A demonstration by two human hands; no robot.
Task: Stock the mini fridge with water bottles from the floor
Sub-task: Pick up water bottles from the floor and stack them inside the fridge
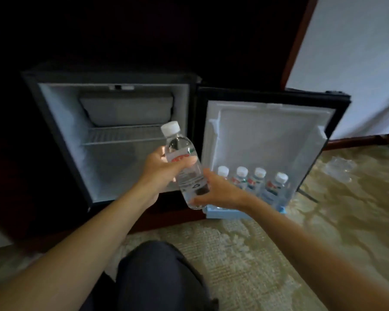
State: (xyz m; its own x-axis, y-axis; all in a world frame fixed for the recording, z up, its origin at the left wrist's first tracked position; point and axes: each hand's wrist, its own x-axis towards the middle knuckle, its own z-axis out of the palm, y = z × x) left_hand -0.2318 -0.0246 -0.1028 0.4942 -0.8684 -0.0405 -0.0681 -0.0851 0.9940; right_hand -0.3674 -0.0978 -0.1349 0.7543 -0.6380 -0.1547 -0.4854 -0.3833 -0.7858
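Toward 12 o'clock, before the open fridge, the left grip clasps the water bottle at its label and the right grip cups its base. It looks full, smooth and squeezable, so hold the waist. Four bottles stand at 3 o'clock.

**Tally of Things in View**

Five water bottles are counted: one held bottle and four stood in the single door shelf, namely first bottle, second bottle, third bottle and fourth bottle. One mini fridge, one open door and one wire rack are seen. Two hands are shown: left hand, right hand.
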